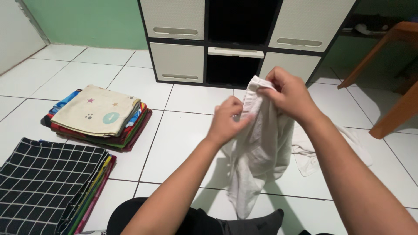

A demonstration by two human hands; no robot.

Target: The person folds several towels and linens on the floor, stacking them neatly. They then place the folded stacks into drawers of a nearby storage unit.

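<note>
Both hands hold a white cloth point(261, 148) up over the tiled floor point(183, 130), in front of a cube shelf point(244, 39). The right hand point(289, 93) has its fingers pinched on the top edge; the left hand point(228, 119) has its fingers closed on the cloth just below. The cloth hangs down, crumpled. Two stacks of folded fabrics point(98, 117) lie to the left.

Two bare hands are showing, the left hand point(226, 119) and the right hand point(289, 93). One white cloth garment point(261, 148) is hanging between them. Two stacks of folded cloths are lying on the white tiled floor: one cream-topped stack point(98, 115) and one black grid-patterned stack point(48, 185). Four cream drawer fronts point(176, 61) are showing on one black cabinet point(237, 69).
</note>
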